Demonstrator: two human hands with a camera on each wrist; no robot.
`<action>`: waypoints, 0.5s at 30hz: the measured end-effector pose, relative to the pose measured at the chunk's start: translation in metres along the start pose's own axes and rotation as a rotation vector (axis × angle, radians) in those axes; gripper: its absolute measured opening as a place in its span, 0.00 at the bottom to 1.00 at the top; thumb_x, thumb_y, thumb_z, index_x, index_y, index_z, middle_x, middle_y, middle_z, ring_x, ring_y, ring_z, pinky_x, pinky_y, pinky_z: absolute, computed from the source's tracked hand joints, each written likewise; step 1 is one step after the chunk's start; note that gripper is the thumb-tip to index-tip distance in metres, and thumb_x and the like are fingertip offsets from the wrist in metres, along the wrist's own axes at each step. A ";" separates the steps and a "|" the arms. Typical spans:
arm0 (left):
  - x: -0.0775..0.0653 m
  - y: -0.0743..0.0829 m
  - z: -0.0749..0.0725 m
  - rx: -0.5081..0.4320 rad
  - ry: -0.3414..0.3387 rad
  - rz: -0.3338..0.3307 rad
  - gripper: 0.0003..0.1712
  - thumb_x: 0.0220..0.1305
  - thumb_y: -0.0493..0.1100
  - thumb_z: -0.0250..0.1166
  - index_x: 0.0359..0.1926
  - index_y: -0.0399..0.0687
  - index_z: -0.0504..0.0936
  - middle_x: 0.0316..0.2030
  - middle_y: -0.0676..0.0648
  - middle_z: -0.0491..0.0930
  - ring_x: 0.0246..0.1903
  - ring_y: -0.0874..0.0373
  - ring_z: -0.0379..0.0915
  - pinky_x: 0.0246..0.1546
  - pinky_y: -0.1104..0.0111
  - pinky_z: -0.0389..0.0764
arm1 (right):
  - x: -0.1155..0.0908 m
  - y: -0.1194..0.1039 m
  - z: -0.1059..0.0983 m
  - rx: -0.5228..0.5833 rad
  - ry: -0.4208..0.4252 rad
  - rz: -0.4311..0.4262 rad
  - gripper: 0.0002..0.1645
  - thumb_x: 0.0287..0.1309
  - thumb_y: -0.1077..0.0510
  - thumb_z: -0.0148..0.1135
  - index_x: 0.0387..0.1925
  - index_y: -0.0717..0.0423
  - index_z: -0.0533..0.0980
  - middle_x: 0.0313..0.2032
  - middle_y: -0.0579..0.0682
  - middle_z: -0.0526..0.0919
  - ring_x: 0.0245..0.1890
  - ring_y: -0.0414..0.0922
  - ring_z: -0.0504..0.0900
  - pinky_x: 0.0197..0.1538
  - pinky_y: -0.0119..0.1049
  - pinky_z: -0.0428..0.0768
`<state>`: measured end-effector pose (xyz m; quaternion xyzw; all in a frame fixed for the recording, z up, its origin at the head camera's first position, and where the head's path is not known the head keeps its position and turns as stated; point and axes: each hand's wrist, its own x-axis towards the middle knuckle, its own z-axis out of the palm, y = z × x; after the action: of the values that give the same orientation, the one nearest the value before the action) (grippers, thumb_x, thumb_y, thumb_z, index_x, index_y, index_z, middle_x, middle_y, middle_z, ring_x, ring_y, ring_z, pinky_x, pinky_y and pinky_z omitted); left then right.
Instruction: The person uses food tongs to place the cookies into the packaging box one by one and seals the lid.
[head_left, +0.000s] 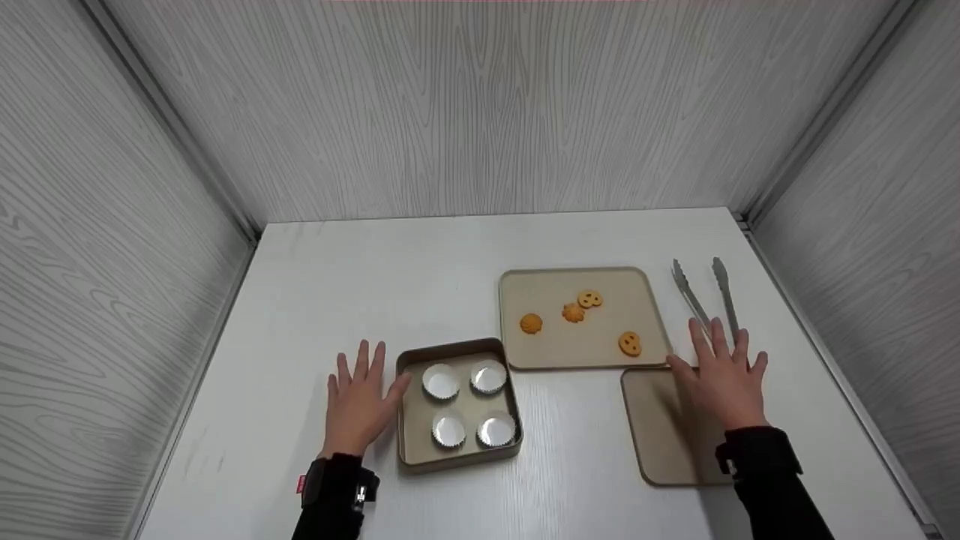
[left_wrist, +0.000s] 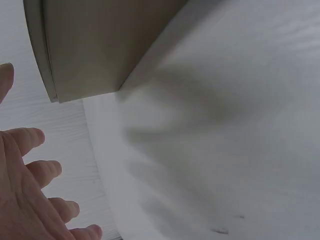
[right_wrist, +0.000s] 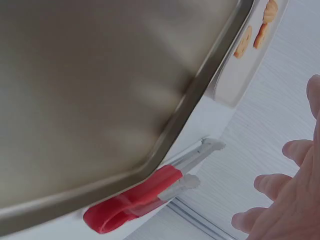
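My left hand [head_left: 358, 405] hovers with spread fingers just left of a square baking tin [head_left: 459, 463], its thumb near the tin's rim. Inside the tin sit several silvery fluted baking cups [head_left: 441, 382]. On the right, my right hand [head_left: 726, 384] is held, fingers spread, above a shallow brown tray or lid [head_left: 656, 442], partly covering it from the head view. Beyond that hand lie metal tongs [head_left: 724, 289], arms apart; the right wrist view shows their red handle [right_wrist: 132, 200]. Neither hand holds anything.
A wider shallow baking tray [head_left: 547, 354] lies behind, between the hands, bearing several golden cookies [head_left: 630, 343]. All stand on a white table [head_left: 360, 285], enclosed by grey wood-grain panels [head_left: 480, 112] at the back and both sides.
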<state>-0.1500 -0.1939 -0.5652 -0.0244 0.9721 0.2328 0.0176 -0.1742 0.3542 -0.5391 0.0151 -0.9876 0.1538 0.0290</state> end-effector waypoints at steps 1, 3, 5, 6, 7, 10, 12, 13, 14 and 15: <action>-0.001 0.001 0.002 -0.020 -0.003 0.001 0.50 0.73 0.73 0.47 0.83 0.50 0.49 0.81 0.39 0.42 0.78 0.30 0.32 0.73 0.36 0.41 | 0.001 0.002 -0.001 0.004 0.004 0.000 0.51 0.72 0.30 0.47 0.82 0.54 0.46 0.78 0.72 0.44 0.74 0.79 0.37 0.64 0.81 0.35; -0.002 0.004 0.005 -0.067 -0.009 0.005 0.50 0.73 0.72 0.47 0.83 0.49 0.48 0.81 0.39 0.43 0.78 0.31 0.34 0.74 0.38 0.43 | 0.003 0.007 -0.004 0.020 0.007 0.004 0.52 0.73 0.31 0.47 0.82 0.54 0.44 0.78 0.72 0.43 0.74 0.79 0.36 0.65 0.81 0.35; -0.004 0.006 0.009 -0.125 -0.016 0.005 0.51 0.73 0.71 0.48 0.83 0.48 0.46 0.81 0.39 0.44 0.78 0.32 0.35 0.75 0.41 0.45 | 0.006 0.012 -0.007 0.033 0.007 0.010 0.52 0.73 0.30 0.46 0.83 0.53 0.42 0.78 0.72 0.42 0.74 0.79 0.36 0.65 0.80 0.35; -0.005 0.007 0.011 -0.158 -0.018 0.007 0.50 0.74 0.70 0.49 0.83 0.47 0.46 0.81 0.38 0.44 0.78 0.32 0.35 0.75 0.41 0.46 | 0.007 0.014 -0.008 0.037 0.008 0.013 0.52 0.73 0.30 0.46 0.83 0.53 0.42 0.78 0.72 0.42 0.74 0.79 0.36 0.65 0.80 0.35; -0.006 0.009 0.013 -0.189 -0.023 0.007 0.50 0.74 0.69 0.49 0.83 0.46 0.45 0.81 0.38 0.44 0.78 0.33 0.36 0.75 0.42 0.47 | 0.009 0.016 -0.009 0.038 0.007 0.018 0.53 0.73 0.30 0.46 0.83 0.53 0.41 0.78 0.72 0.41 0.73 0.79 0.36 0.66 0.80 0.35; -0.008 0.012 0.020 -0.276 -0.040 -0.009 0.49 0.75 0.67 0.50 0.83 0.46 0.43 0.81 0.39 0.44 0.79 0.37 0.36 0.74 0.43 0.50 | 0.013 0.023 -0.012 0.034 0.007 0.027 0.53 0.73 0.31 0.47 0.83 0.55 0.40 0.78 0.73 0.42 0.73 0.81 0.37 0.65 0.80 0.37; -0.009 0.013 0.024 -0.311 -0.045 -0.024 0.48 0.76 0.65 0.50 0.83 0.47 0.42 0.81 0.40 0.44 0.79 0.38 0.36 0.74 0.43 0.51 | 0.015 0.028 -0.013 0.028 0.009 0.033 0.53 0.73 0.32 0.47 0.82 0.57 0.41 0.77 0.74 0.43 0.72 0.82 0.38 0.65 0.80 0.39; -0.009 0.014 0.026 -0.320 -0.048 -0.032 0.48 0.77 0.64 0.50 0.83 0.48 0.42 0.81 0.40 0.44 0.79 0.39 0.37 0.74 0.43 0.52 | 0.016 0.031 -0.013 0.023 0.011 0.037 0.53 0.74 0.32 0.47 0.82 0.58 0.41 0.77 0.75 0.44 0.71 0.83 0.39 0.65 0.80 0.40; -0.009 0.014 0.028 -0.330 -0.047 -0.039 0.47 0.77 0.62 0.51 0.83 0.48 0.42 0.81 0.40 0.45 0.79 0.40 0.37 0.74 0.43 0.52 | 0.017 0.033 -0.012 0.019 0.016 0.040 0.53 0.74 0.33 0.48 0.82 0.59 0.42 0.76 0.75 0.45 0.71 0.83 0.40 0.65 0.80 0.42; -0.008 0.014 0.029 -0.339 -0.043 -0.044 0.46 0.77 0.61 0.51 0.83 0.48 0.42 0.81 0.40 0.45 0.79 0.40 0.38 0.74 0.43 0.52 | 0.018 0.036 -0.011 0.018 0.018 0.045 0.52 0.74 0.33 0.48 0.82 0.59 0.42 0.76 0.76 0.46 0.70 0.84 0.42 0.64 0.80 0.43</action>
<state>-0.1419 -0.1681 -0.5847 -0.0432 0.9174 0.3937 0.0392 -0.1933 0.3916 -0.5388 -0.0085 -0.9859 0.1633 0.0343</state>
